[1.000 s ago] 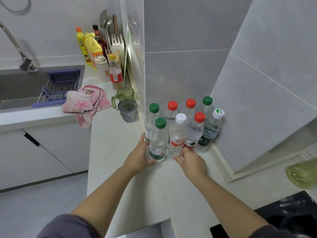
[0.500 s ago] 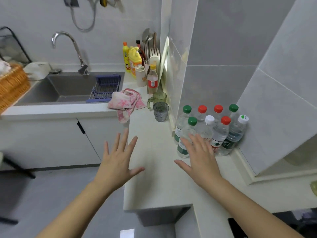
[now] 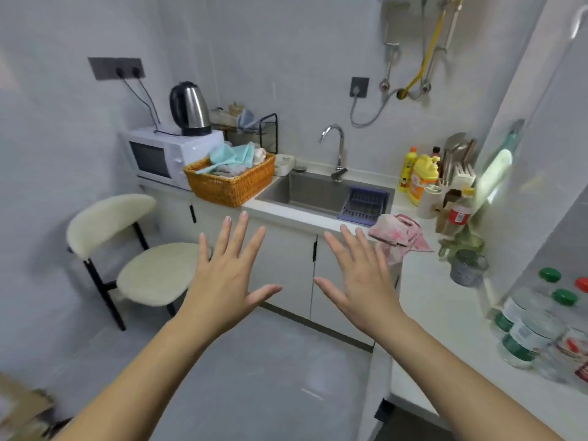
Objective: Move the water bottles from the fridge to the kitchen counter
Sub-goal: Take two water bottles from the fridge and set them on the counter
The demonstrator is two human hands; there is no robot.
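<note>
Several clear water bottles (image 3: 537,326) with green and red caps stand in a cluster on the white kitchen counter (image 3: 445,313) at the right edge of the head view, partly cut off by the frame. My left hand (image 3: 227,275) and my right hand (image 3: 359,281) are both raised in front of me over the floor, fingers spread, holding nothing. Both hands are well to the left of the bottles. No fridge shows in this view.
A steel sink (image 3: 321,192) with a tap lies ahead, a pink cloth (image 3: 397,233) and two cups (image 3: 467,265) beside it. An orange basket (image 3: 229,179), a microwave (image 3: 165,157) with a kettle (image 3: 189,109), and a cream chair (image 3: 136,259) are at the left.
My hands let go of the bottles and lifted off the counter, spreading open. My view has swung left, so the bottle cluster slid to the right edge.
</note>
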